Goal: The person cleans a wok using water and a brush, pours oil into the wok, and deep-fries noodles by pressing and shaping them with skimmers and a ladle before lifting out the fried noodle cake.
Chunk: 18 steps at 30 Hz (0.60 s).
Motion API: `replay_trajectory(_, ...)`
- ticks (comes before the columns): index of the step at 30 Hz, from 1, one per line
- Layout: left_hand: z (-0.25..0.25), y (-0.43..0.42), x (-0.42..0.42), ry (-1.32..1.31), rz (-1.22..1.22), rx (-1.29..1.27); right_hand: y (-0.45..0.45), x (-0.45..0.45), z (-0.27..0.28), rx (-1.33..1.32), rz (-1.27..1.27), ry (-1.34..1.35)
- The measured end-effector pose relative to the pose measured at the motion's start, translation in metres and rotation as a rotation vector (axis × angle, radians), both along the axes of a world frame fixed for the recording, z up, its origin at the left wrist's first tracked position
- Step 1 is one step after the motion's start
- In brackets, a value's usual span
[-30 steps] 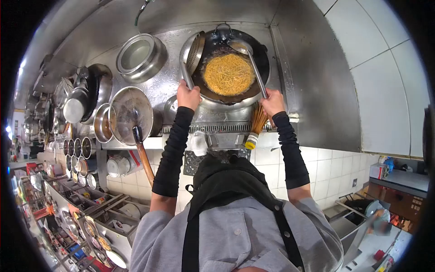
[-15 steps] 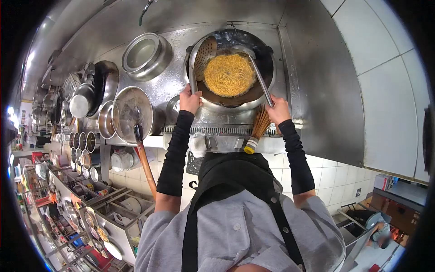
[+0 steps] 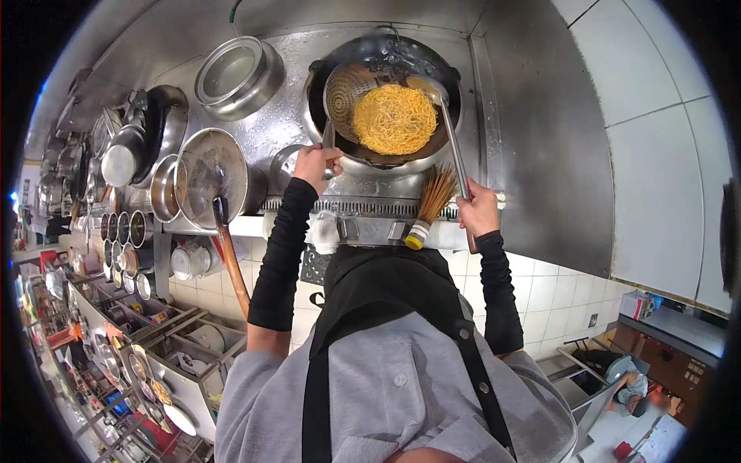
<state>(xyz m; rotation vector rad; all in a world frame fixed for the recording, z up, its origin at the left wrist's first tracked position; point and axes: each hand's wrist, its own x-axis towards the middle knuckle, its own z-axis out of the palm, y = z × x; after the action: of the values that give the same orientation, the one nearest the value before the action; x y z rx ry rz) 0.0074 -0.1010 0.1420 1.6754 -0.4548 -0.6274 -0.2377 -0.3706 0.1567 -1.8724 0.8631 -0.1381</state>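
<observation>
Yellow noodles (image 3: 395, 119) lie in a round mass in the dark wok (image 3: 401, 50). My left hand (image 3: 316, 165) grips the handle of a perforated metal strainer (image 3: 346, 89), whose bowl leans into the wok at the left edge of the noodles. My right hand (image 3: 478, 208) is closed around the long handle of a metal ladle (image 3: 451, 135); its head rests at the upper right side of the noodles. Between my hands, below the wok, a bamboo brush (image 3: 436, 197) with a yellow end lies on the stove's front edge.
A lidless steel pot (image 3: 270, 81) stands at the back left. Nearer is a wide strainer (image 3: 212, 166) with a wooden handle over a pot. Small metal containers (image 3: 141, 229) and hanging pans (image 3: 166, 131) are at the left. A person (image 3: 633, 392) is far off at the lower right.
The strainer's bowl has turned from nearly upright to lying flatter, down beside the noodles. My right hand has moved lower, away from the wok, with the ladle.
</observation>
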Motion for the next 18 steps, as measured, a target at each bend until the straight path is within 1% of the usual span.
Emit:
replay_trajectory(1,-0.002,0.006,0.003,-0.260,-0.162,0.083,0.002,-0.004,0.000,0.007,-0.017,-0.007)
replay_trajectory(2,0.006,0.010,0.008,-0.478,-0.271,0.200,0.004,-0.008,0.005,0.002,-0.017,0.009)
replay_trajectory(5,0.003,0.002,0.029,0.876,0.206,-0.299,0.010,-0.018,0.020,-0.026,-0.041,0.001)
replay_trajectory(6,0.002,0.002,0.034,0.927,0.178,-0.281,0.010,-0.022,0.016,-0.038,-0.065,0.009)
replay_trajectory(9,0.006,0.006,0.039,0.951,0.061,-0.322,0.012,-0.029,0.018,-0.102,-0.074,0.005)
replay_trajectory(13,-0.010,0.007,0.060,1.089,0.029,-0.300,0.015,-0.035,0.008,-0.102,-0.114,-0.067)
replay_trajectory(15,-0.012,0.005,0.066,1.138,0.000,-0.335,0.017,-0.037,0.006,-0.106,-0.135,-0.082)
replay_trajectory(18,-0.015,-0.003,0.074,1.216,-0.007,-0.359,0.021,-0.042,0.004,-0.058,-0.247,-0.110)
